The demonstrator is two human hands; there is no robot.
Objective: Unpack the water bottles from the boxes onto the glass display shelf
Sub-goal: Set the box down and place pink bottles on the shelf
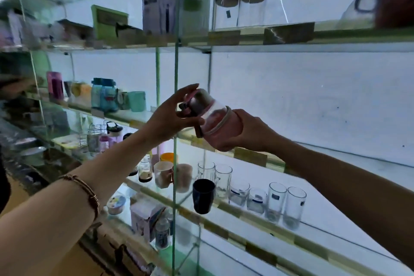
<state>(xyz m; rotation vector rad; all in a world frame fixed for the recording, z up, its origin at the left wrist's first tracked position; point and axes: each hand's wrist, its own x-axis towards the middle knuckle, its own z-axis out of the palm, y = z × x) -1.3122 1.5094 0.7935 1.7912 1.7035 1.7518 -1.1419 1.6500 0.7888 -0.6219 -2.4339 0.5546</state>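
glass shelf point(253, 156), one pink bottle point(220, 122), right hand point(251, 130), left hand point(172, 114)

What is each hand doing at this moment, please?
Left hand: fingers curled round the lid end of the pink water bottle.
Right hand: grips the bottle's sleeved body, tilted, in front of the glass shelf.

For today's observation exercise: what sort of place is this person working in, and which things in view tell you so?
Probably a housewares shop. Glass display shelves carry rows of drinking glasses, lidded jars and boxed goods, with what look like label strips along the shelf edges. Both hands hold a pink water bottle by a shelf.
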